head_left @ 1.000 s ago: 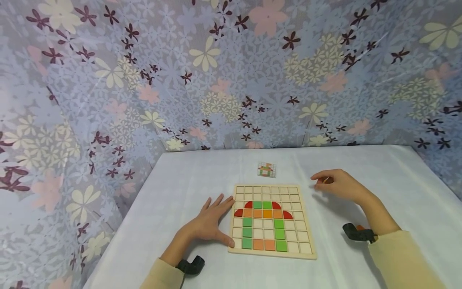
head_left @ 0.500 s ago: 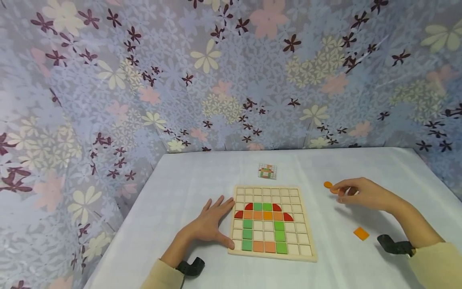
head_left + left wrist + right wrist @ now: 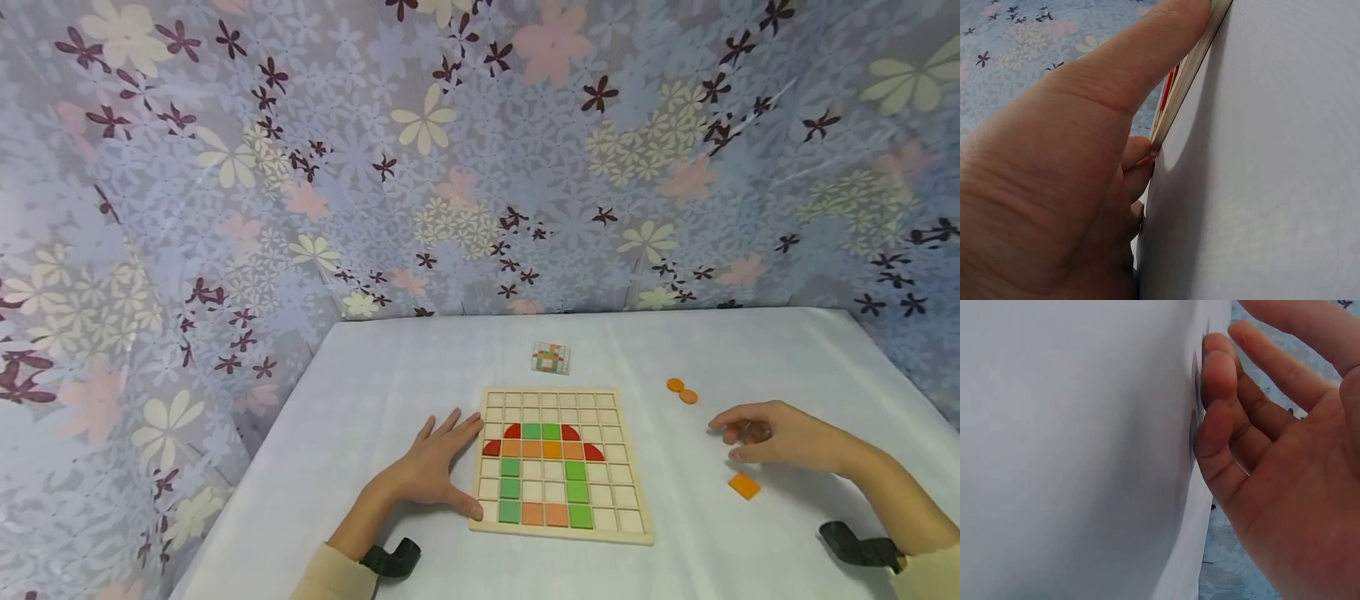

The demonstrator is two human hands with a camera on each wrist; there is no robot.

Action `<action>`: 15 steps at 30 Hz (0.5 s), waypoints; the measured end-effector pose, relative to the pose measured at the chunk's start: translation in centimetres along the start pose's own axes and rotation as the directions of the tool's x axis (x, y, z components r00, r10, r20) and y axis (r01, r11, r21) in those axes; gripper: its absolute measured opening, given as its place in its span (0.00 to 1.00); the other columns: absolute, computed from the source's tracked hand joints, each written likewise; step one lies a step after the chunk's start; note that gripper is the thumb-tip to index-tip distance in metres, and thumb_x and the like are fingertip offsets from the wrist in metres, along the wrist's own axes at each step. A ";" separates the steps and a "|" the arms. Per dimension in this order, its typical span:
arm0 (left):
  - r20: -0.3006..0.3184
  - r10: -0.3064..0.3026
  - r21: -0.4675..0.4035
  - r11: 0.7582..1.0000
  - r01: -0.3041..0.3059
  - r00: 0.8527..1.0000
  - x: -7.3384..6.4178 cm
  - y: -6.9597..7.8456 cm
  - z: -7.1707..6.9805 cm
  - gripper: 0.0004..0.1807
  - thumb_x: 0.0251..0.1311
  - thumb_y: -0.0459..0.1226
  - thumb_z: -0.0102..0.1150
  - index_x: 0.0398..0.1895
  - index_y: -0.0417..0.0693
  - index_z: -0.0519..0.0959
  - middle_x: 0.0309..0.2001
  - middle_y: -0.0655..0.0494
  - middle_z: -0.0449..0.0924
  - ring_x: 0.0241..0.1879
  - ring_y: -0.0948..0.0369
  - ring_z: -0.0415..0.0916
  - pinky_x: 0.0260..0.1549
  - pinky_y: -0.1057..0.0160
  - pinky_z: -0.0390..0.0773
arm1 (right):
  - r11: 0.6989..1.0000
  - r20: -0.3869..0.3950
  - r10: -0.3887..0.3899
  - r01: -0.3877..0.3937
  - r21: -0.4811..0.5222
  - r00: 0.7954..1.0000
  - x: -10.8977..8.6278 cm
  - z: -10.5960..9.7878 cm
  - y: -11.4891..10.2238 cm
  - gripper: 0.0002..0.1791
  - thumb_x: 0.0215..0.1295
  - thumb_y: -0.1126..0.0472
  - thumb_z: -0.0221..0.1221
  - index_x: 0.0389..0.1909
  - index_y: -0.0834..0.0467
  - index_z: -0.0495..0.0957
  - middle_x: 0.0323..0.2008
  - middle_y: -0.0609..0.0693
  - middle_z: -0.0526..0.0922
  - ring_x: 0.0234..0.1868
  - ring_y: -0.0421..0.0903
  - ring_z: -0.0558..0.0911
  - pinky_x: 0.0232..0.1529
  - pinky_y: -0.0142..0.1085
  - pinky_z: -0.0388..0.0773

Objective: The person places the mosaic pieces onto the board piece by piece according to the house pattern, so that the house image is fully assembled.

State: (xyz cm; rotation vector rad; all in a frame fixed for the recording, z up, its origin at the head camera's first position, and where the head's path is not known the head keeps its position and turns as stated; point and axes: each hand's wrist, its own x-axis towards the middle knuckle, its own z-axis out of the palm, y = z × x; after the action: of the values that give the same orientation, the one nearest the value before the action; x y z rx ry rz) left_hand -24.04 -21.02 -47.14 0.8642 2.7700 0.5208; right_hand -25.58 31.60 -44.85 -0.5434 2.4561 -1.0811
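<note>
My left hand lies spread at the left side of a wooden grid board, thumb and fingertips touching its edge. Several square tiles in green and orange, with red quarter-round tiles, form a mushroom-like pattern in the grid. To the right, my right hand hovers low over the table, fingers loosely bent and holding nothing. Just below its fingertips, in the head view, lies an orange square tile. Two orange round tiles, one farther and one nearer, lie beyond that hand. The right wrist view shows an empty palm.
A small pattern card lies behind the board on the white tablecloth. Floral fabric hangs behind and to the left of the table. Each wrist carries a black camera mount, the left one close over the cloth.
My right hand has moved right and nearer to me, leaving the two orange round tiles and the orange square tile in sight. My left hand has stayed on the board's edge.
</note>
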 end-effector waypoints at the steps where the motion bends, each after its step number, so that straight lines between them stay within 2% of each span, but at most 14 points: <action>1: -0.001 0.003 0.000 1.000 -0.003 1.000 0.0 -0.1 0.0 0.72 0.25 0.78 0.61 0.77 0.58 0.47 0.76 0.66 0.42 0.74 0.56 0.31 0.68 0.46 0.29 | 1.000 0.015 -0.010 0.010 0.017 1.000 -0.2 0.1 0.1 0.29 0.58 0.57 0.67 0.58 0.66 0.73 0.42 0.55 0.78 0.33 0.45 0.77 0.31 0.36 0.76; 6: -0.002 0.007 0.003 1.000 -0.007 1.000 -0.1 -0.1 0.1 0.72 0.25 0.78 0.61 0.77 0.58 0.47 0.76 0.66 0.42 0.74 0.56 0.31 0.68 0.46 0.29 | 0.990 0.080 -0.107 0.099 0.100 0.991 -1.5 0.5 0.7 0.23 0.61 0.63 0.64 0.57 0.63 0.75 0.42 0.58 0.76 0.31 0.47 0.75 0.27 0.37 0.73; 10: -0.003 0.005 -0.003 1.000 -0.005 1.000 0.0 0.1 -0.1 0.72 0.25 0.78 0.61 0.77 0.57 0.47 0.76 0.65 0.43 0.74 0.56 0.31 0.68 0.46 0.28 | 0.983 0.104 -0.163 0.152 0.106 0.981 -2.1 0.4 0.8 0.20 0.62 0.64 0.63 0.56 0.58 0.76 0.45 0.57 0.78 0.34 0.47 0.73 0.29 0.37 0.71; 15: -0.002 -0.001 -0.022 1.000 0.001 1.000 0.0 0.1 -0.1 0.72 0.25 0.77 0.63 0.77 0.58 0.48 0.76 0.65 0.43 0.74 0.55 0.32 0.68 0.45 0.29 | 0.972 0.133 -0.216 0.200 0.125 0.967 -2.0 0.6 0.7 0.19 0.62 0.66 0.62 0.55 0.57 0.77 0.46 0.57 0.79 0.35 0.48 0.72 0.28 0.38 0.70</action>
State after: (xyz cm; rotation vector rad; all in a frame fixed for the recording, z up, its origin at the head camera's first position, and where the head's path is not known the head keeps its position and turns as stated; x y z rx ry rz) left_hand -23.99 -20.94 -47.00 0.8579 2.7605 0.5516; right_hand -23.69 32.64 -45.33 -0.8303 2.2357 -1.2045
